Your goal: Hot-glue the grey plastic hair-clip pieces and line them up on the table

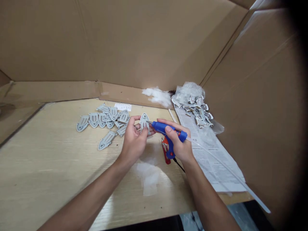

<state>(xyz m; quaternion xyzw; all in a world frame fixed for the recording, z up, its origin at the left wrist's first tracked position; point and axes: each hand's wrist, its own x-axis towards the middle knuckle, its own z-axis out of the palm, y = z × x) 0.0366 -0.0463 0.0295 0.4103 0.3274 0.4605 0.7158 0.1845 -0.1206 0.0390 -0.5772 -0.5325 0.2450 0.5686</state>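
Observation:
My left hand (136, 139) is closed on a small grey boat-shaped piece (144, 120), held upright between thumb and fingers above the table. In my right hand (181, 144) is a blue glue gun (165, 126), its metal nozzle touching or very near the piece's right side. A long clear glue stick (228, 170) sticks out of the gun's back end and slants down to the right. Under the gun, red-handled snips (166, 154) lie on the table, partly hidden by it. Several similar grey pieces (107, 140) are spread to the left of my left hand.
Newspaper (216, 160) covers the right side of the table (60, 166), with a heap of grey pieces (201, 112) and clear plastic bags (189, 91) on it. White fluffy stuffing (157, 96) lies at the back. Cardboard walls (144, 41) enclose the area. Translucent sheets (149, 179) lie in front.

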